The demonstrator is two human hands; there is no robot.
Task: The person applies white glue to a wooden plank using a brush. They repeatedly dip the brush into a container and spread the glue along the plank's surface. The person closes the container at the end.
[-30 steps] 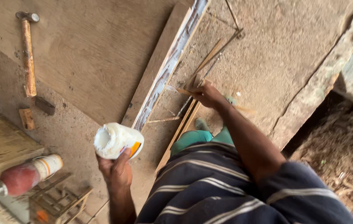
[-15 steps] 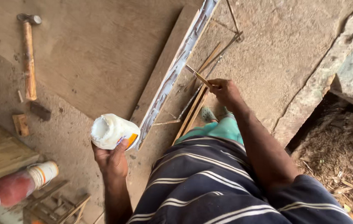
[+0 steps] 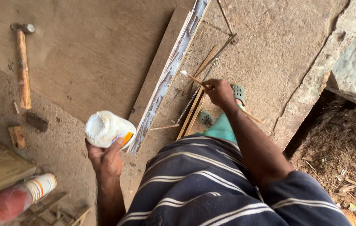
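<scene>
A white glue tub, open and smeared at the mouth, is gripped from below by the left hand at the near left, with the fingers clamped round its base. A thin stick with a white-daubed tip is pinched in the right hand, closed on it, just right of a long plank that lies slantwise on the concrete floor. Glue already streaks the plank's right edge. For the spreading to be done well, the tub is best kept tilted toward the stick, and the tip drawn along the edge in an even line. Loose wooden slats lie beside the plank. A hammer rests well apart at the far left, on a plywood sheet.
</scene>
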